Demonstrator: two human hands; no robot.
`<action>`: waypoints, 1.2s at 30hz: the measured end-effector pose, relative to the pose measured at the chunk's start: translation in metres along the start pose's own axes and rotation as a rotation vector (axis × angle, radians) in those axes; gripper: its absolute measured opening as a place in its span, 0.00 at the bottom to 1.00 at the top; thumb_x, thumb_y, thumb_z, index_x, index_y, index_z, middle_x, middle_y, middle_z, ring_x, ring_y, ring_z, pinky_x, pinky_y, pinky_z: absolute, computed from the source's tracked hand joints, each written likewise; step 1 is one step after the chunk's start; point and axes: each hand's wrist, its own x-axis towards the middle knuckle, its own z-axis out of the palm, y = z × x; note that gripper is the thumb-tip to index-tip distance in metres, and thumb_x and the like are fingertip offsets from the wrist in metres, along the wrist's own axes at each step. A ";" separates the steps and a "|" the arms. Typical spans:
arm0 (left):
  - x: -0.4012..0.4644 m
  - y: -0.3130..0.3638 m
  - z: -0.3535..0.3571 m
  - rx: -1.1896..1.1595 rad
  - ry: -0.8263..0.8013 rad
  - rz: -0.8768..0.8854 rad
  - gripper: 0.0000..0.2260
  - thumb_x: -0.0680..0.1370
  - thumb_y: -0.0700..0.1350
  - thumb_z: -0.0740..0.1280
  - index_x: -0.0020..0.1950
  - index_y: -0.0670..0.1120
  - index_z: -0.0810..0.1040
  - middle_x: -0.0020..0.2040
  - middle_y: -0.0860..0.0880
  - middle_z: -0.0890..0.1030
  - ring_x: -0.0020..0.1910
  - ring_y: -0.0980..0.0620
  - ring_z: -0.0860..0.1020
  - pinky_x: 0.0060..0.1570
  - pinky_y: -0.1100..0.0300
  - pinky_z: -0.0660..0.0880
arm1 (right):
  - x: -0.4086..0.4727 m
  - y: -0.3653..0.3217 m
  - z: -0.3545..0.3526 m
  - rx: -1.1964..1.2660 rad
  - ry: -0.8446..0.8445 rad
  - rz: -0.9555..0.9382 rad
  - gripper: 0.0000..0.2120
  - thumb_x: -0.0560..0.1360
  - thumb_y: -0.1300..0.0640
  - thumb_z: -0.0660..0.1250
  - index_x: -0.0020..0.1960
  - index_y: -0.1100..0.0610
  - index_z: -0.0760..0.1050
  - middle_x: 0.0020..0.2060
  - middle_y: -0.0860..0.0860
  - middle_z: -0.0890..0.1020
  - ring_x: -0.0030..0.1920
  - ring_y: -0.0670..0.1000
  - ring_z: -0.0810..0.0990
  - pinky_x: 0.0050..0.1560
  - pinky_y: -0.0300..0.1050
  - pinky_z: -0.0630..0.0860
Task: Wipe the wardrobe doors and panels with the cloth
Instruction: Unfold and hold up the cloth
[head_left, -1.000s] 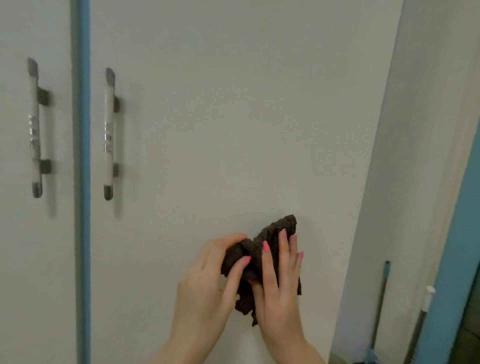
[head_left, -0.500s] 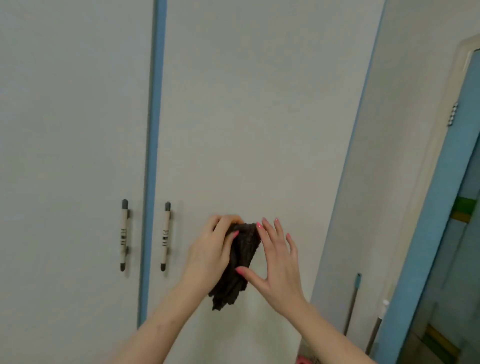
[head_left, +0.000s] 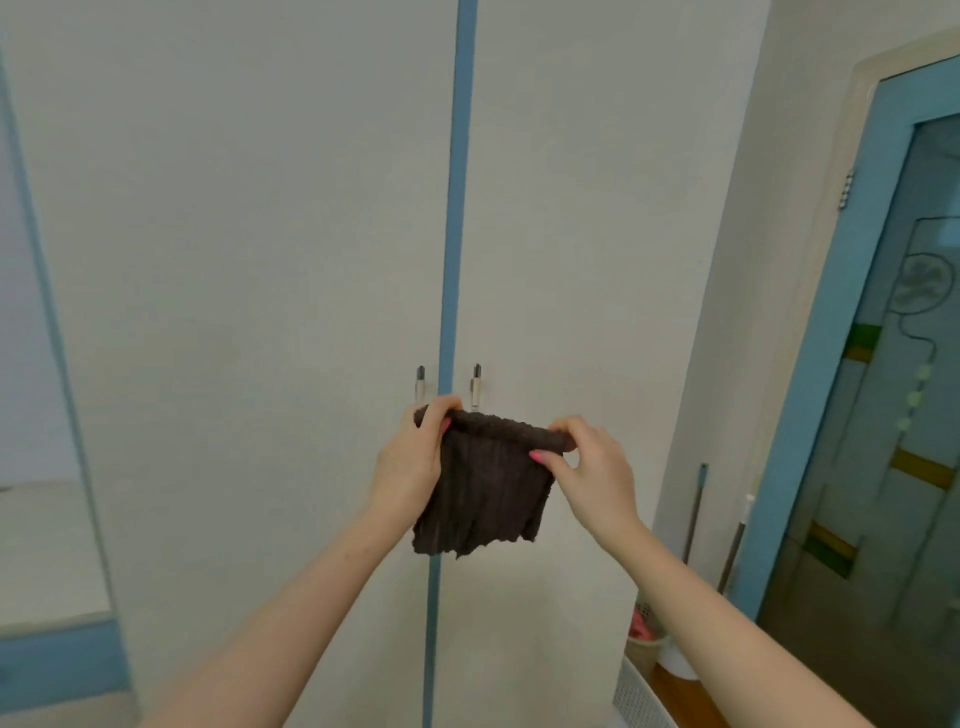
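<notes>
A dark brown cloth (head_left: 483, 493) hangs spread out in front of the white wardrobe doors. My left hand (head_left: 410, 462) pinches its top left corner and my right hand (head_left: 592, 473) pinches its top right corner. The left door (head_left: 249, 291) and the right door (head_left: 587, 260) meet at a blue vertical strip (head_left: 454, 234). Two slim handles (head_left: 420, 382) (head_left: 476, 384) show just above the cloth, their lower parts hidden behind it and my hands.
A blue-framed glass door (head_left: 893, 415) stands at the right. Two long tool handles (head_left: 696, 514) lean in the corner beside the wardrobe, above a small basket (head_left: 644, 644) on the floor. A blue-edged panel (head_left: 47, 545) borders the left side.
The view has pulled back from the wardrobe. My hands have moved apart and the bunched cloth now hangs unfolded and flat between them.
</notes>
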 end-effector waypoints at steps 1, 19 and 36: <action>-0.004 -0.007 -0.006 0.058 -0.051 0.003 0.13 0.81 0.45 0.52 0.64 0.52 0.67 0.58 0.45 0.71 0.51 0.45 0.75 0.50 0.56 0.71 | -0.004 -0.008 -0.002 -0.073 -0.008 0.009 0.09 0.73 0.49 0.71 0.51 0.49 0.76 0.43 0.48 0.78 0.48 0.51 0.74 0.44 0.45 0.68; -0.043 -0.114 -0.110 -0.163 0.047 -0.222 0.09 0.75 0.57 0.64 0.48 0.53 0.76 0.42 0.56 0.80 0.36 0.54 0.75 0.36 0.59 0.69 | -0.042 -0.127 0.065 0.445 -0.108 0.352 0.09 0.73 0.64 0.71 0.49 0.57 0.73 0.49 0.58 0.79 0.28 0.53 0.80 0.27 0.43 0.77; -0.057 -0.340 -0.252 -0.145 -0.179 -0.181 0.09 0.74 0.56 0.65 0.46 0.53 0.78 0.43 0.56 0.79 0.37 0.54 0.76 0.38 0.58 0.70 | -0.089 -0.281 0.270 0.175 -0.161 0.429 0.09 0.72 0.55 0.72 0.43 0.47 0.71 0.44 0.43 0.79 0.32 0.51 0.84 0.39 0.52 0.78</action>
